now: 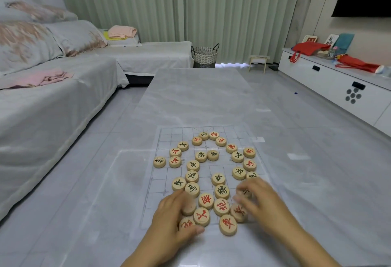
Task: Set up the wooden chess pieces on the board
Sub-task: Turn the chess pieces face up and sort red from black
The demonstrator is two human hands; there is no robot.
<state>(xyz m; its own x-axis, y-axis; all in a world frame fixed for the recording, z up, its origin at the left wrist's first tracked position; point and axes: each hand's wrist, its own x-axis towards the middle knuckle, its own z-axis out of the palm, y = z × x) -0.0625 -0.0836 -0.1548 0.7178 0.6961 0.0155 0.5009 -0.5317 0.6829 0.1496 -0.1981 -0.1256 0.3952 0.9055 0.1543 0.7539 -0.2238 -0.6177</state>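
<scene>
Chess pieces point(221, 191) are scattered in a loose ring on the board point(167, 137), red and black mixed, none lined up on home rows. The board is a clear gridded sheet at the near end of the table point(201, 97). My read is that setup has barely begun and this is the sorting stage.

Both hands are at the near cluster, probably because the pieces there are densest and easiest to reach.

Left hand point(175, 213): fingers are loosely bent over one piece, with the thumb against the near edge of a red one. It touches both, but I can't tell if it's pinching either.

Right hand point(260, 199): it's blurred, fingers curled down over a piece near the board's right edge. Grip unreadable.
</scene>
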